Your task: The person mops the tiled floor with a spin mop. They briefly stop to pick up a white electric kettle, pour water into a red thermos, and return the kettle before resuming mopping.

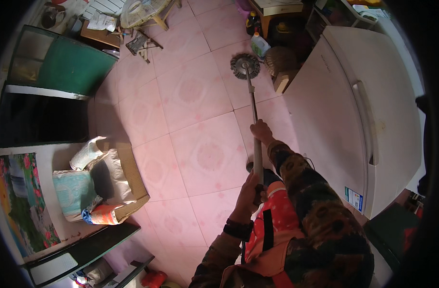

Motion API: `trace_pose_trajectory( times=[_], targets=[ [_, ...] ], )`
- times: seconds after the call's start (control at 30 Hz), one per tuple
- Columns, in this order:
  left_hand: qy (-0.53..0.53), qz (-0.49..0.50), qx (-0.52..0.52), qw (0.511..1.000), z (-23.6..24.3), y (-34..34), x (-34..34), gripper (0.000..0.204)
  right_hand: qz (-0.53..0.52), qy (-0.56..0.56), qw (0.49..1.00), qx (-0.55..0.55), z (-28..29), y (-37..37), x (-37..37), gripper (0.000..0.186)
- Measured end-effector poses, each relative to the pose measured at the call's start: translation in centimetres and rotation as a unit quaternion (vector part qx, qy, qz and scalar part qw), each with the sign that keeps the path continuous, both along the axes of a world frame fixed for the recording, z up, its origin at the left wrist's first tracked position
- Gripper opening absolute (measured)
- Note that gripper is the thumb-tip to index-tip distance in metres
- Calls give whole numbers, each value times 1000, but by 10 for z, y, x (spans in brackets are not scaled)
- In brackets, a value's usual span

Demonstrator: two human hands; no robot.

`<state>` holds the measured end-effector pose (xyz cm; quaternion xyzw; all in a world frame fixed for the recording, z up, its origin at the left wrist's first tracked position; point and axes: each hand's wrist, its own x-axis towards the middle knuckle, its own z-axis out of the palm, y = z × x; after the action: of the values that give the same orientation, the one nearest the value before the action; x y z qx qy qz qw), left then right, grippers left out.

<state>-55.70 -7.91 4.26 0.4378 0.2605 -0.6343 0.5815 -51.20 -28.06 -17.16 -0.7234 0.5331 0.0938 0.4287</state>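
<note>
A long metal mop handle (253, 101) runs up from my body to a round grey mop head (238, 69) on the pink tiles beside a white jug (259, 47) and a woven brown round object (279, 62). My right hand (262, 129) is closed around the middle of the handle. My left hand (249, 192), below it and with a dark band at the wrist, grips the lower end of the handle. A red dotted garment (268, 230) shows beneath my arms.
A white fridge (335, 120) stands on my right. At left are a cardboard box of bags (133, 177) and green-and-black panels (75, 67). A small stool (142, 45) and round table (138, 14) stand at the back. Pink tiled floor (195, 149) lies between them.
</note>
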Motion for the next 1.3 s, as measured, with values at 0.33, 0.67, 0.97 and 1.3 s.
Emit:
trace_pose_trajectory(
  times=[0.33, 0.67, 0.97, 1.3],
  targets=[
    [-8, -119, 14, 993, 53, 202, -165, 47, 471, -43, 876, -96, -38, 165, -192, 20],
    [-10, -182, 55, 982, 131, 444, -253, 52, 30, 19, 880, 474, 68, 411, -361, 50],
    [-53, -33, 83, 995, 149, 405, -301, 53, 20, -81, 903, 421, 61, 379, -385, 46],
    [-52, 116, -59, 990, 42, 215, -221, 37, 64, -68, 961, 262, 45, 189, -238, 43]
  ],
)
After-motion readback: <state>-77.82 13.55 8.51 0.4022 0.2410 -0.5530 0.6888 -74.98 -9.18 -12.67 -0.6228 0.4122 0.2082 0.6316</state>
